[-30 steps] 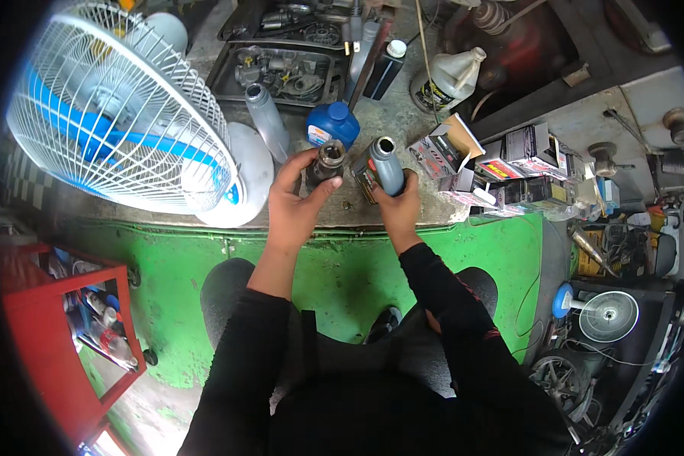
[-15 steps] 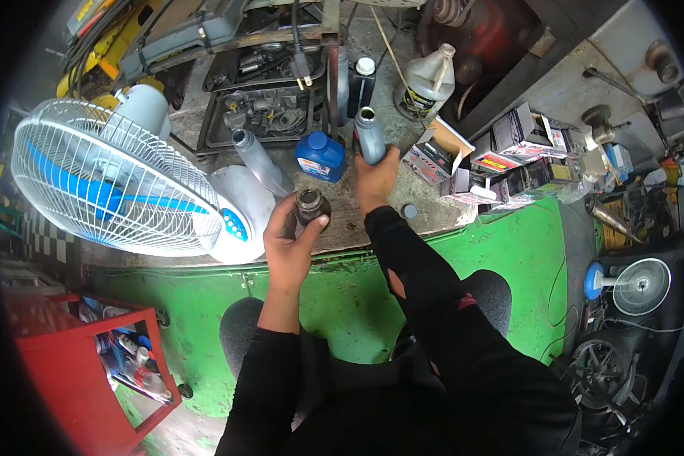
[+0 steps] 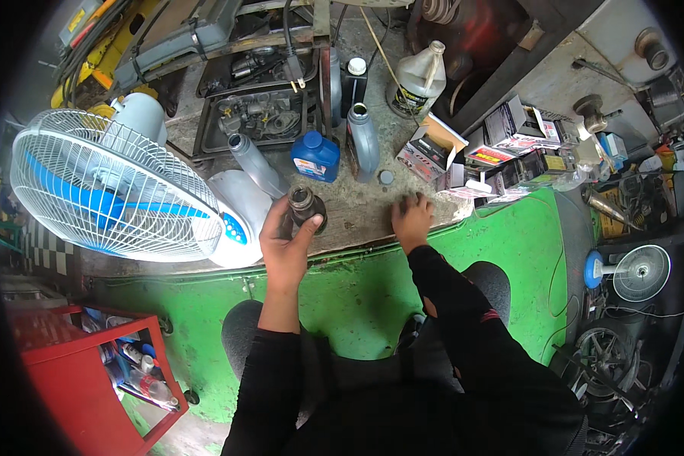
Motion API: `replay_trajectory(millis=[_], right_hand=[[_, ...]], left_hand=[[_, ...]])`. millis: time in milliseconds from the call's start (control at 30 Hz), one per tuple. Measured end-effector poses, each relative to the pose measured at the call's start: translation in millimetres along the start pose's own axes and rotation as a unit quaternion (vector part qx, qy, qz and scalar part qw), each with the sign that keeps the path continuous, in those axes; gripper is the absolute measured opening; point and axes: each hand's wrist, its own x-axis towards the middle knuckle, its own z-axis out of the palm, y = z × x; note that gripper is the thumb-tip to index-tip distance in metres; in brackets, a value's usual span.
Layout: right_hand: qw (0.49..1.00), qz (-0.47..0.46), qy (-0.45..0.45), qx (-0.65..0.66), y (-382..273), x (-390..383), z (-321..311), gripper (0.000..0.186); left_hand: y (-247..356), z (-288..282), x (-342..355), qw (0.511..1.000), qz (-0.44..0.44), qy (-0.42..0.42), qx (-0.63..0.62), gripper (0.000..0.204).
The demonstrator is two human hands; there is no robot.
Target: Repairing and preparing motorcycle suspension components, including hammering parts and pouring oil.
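Note:
In my left hand [image 3: 285,242] is a small dark bottle [image 3: 305,210] with an uncapped, threaded neck, held upright over the bench edge with the thumb in front. My right hand [image 3: 413,222] rests at the front of the worn bench [image 3: 349,226], fingers slightly bent and apart; whatever lies beneath them is hidden. A round grey cap [image 3: 386,177] lies just beyond that hand. Next to the cap stands an open grey bottle [image 3: 363,144]. A blue bottle [image 3: 315,157] with a blue cap is left of it, and another open grey bottle [image 3: 257,165] leans farther left.
A white fan [image 3: 118,186] fills the bench's left side. Metal trays of parts [image 3: 204,131] sit behind. A black white-capped bottle [image 3: 354,83], a translucent jug [image 3: 418,82] and product boxes [image 3: 432,148] stand at the back and right. A red cart [image 3: 83,380] is at lower left.
My right hand has let go of the grey bottle, now standing on the bench, and moved nearer and right, over where a grey cap showed. My left hand still holds the dark bottle.

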Motion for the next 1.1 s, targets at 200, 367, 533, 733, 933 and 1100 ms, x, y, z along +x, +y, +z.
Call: replay_trajectory(millis=[200, 367, 533, 733, 933, 1100], right_hand=[[0.991, -0.081, -0.109, -0.015, 28.7, 1.4, 12.4, 0.044], [0.952, -0.145, 0.103, 0.25, -26.0, 59.3, -40.0, 0.046], [0.929, -0.273, 0.006, 0.251, -102.5, 156.8, -105.3, 0.044], [0.893, -0.424, -0.141, 0.063, -151.4, 202.9, -127.2, 0.041], [0.848, -0.489, -0.197, -0.049, -163.1, 222.0, -121.1, 0.04], [0.864, -0.441, -0.222, -0.1, -170.9, 226.2, -122.5, 0.038]], left_hand=[[-8.8, 2.8, 4.2, 0.999, -0.012, 0.003, -0.031, 0.047], [-15.5, 1.0, 6.7, 1.0, 0.013, -0.012, 0.015, 0.047], [-16.0, 1.2, 7.0, 1.0, -0.011, 0.012, 0.001, 0.047], [-14.1, -3.2, 5.7, 0.996, 0.039, 0.002, 0.076, 0.049], [-13.3, -7.1, 4.6, 0.997, 0.032, 0.019, 0.062, 0.05], [-11.4, -8.3, 2.1, 0.999, 0.023, 0.019, 0.025, 0.047]])
